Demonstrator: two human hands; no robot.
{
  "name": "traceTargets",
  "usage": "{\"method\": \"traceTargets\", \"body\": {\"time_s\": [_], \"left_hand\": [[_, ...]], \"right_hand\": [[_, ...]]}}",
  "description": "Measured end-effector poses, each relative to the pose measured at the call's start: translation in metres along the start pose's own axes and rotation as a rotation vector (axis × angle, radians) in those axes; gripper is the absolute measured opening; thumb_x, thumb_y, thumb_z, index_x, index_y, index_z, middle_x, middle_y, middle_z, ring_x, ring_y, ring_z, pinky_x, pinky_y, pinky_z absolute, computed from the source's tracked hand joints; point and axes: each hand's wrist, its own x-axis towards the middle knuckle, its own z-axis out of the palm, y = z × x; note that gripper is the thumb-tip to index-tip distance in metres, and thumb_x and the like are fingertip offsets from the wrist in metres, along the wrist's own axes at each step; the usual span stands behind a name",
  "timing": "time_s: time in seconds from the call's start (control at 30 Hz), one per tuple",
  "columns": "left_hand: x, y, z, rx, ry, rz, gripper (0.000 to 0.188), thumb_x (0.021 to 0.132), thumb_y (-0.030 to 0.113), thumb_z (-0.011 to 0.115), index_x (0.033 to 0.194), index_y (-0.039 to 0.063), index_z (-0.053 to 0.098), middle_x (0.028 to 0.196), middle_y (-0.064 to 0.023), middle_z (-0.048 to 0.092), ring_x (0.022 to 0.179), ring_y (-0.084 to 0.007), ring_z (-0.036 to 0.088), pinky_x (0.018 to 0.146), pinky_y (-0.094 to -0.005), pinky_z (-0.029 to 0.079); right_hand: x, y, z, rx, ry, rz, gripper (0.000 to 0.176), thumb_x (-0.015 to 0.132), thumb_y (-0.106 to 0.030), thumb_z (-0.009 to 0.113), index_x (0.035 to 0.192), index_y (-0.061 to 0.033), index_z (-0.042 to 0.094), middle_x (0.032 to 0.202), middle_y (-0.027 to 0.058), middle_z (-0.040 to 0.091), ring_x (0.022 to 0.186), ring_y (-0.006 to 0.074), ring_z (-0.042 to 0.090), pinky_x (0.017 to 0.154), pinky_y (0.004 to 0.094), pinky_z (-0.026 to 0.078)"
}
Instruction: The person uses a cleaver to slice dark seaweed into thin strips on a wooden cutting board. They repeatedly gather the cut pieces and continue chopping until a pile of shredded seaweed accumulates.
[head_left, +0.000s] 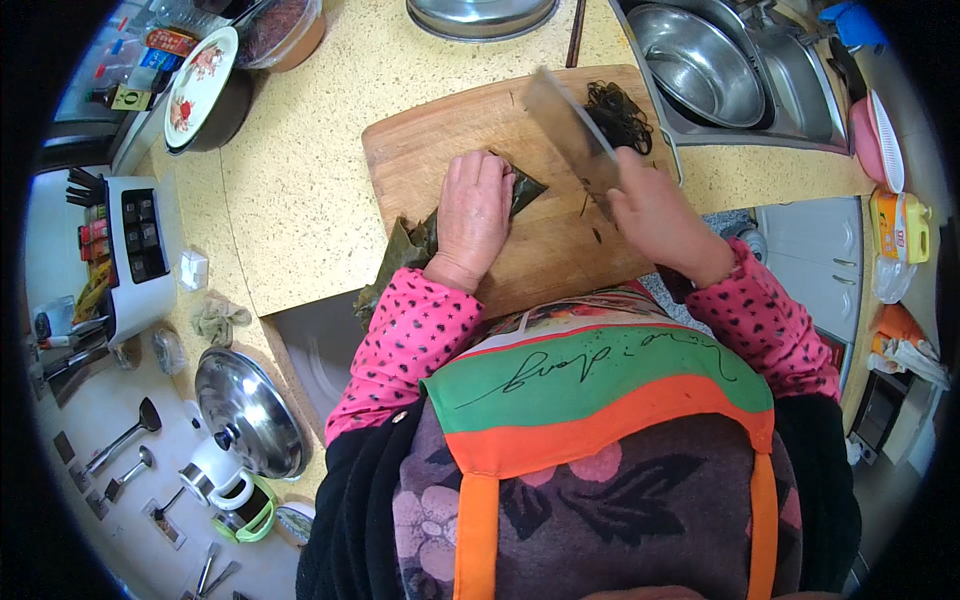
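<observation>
On a wooden cutting board (431, 146), my left hand (474, 210) presses down on a folded dark green leafy sheet (529, 190), which looks like kelp. One end of the sheet pokes out to the right of my knuckles. The other end hangs past the board's left edge, by my sleeve. My right hand (664, 214) grips a cleaver (564, 120), its handle mostly hidden in my fist. The blade is tilted, slightly blurred, and apart from the sheet. Beyond it, at the board's far right corner, lies a heap of thin dark green shreds (619, 116). A few loose bits dot the board.
A steel basin (697, 67) sits in the sink (799, 82) at the far right. Chopsticks (576, 34) and a steel pan (481, 19) are beyond the board. A pot with a floral lid (201, 90) stands far left. Nearer left are a domed steel lid (251, 412) and a cloth (219, 319).
</observation>
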Motion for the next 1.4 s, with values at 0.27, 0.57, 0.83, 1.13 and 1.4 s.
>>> {"method": "traceTargets", "body": {"time_s": [0.27,0.57,0.83,1.13,1.4], "left_hand": [[0.011,0.003,-0.015,-0.067,-0.032,0.027,0.014,0.093,0.005,0.072,0.106,0.004,0.066,0.109,-0.0172,0.065,0.103,-0.0401,0.059,0.092,-0.0472,0.049],[0.059,0.077,0.007,-1.728,-0.372,-0.637,0.051,0.117,0.039,0.045,0.151,0.001,0.049,0.148,-0.0145,0.06,0.133,-0.0259,0.059,0.117,-0.0428,0.046],[0.058,0.079,0.019,-1.695,-0.38,-0.741,0.041,0.116,0.035,0.049,0.141,0.004,0.056,0.139,-0.0112,0.066,0.13,-0.0248,0.062,0.119,-0.0459,0.045],[0.067,0.077,0.02,-1.79,-0.534,-0.895,0.045,0.112,0.032,0.059,0.146,0.003,0.054,0.142,-0.0103,0.066,0.129,-0.0244,0.065,0.113,-0.0431,0.052],[0.085,0.064,0.007,-1.68,-0.416,-0.771,0.029,0.104,-0.004,0.06,0.132,0.003,0.06,0.138,-0.0078,0.062,0.12,-0.016,0.064,0.102,-0.0322,0.056]], "right_hand": [[-0.051,0.038,-0.037,0.787,0.118,0.292,0.043,0.105,-0.013,0.06,0.145,0.0005,0.052,0.103,0.0061,0.068,0.051,0.0061,0.051,0.044,0.0224,0.043],[-0.048,0.039,-0.011,1.269,-0.047,0.246,0.041,0.103,-0.017,0.066,0.139,0.0015,0.055,0.099,0.0044,0.066,0.05,0.0058,0.049,0.042,0.0214,0.04],[-0.044,0.052,-0.003,1.339,-0.013,0.208,0.046,0.102,-0.027,0.069,0.137,-0.0003,0.056,0.093,0.0023,0.066,0.051,0.005,0.048,0.045,0.0209,0.04],[-0.047,0.047,-0.004,1.396,-0.031,0.212,0.046,0.101,-0.03,0.069,0.135,-0.0004,0.057,0.089,0.0029,0.066,0.049,0.0047,0.047,0.044,0.0205,0.037],[-0.068,0.083,-0.013,1.402,0.159,0.244,0.037,0.104,-0.021,0.063,0.132,0.0021,0.056,0.082,0.0036,0.065,0.046,0.0053,0.047,0.042,0.0217,0.036]]}}
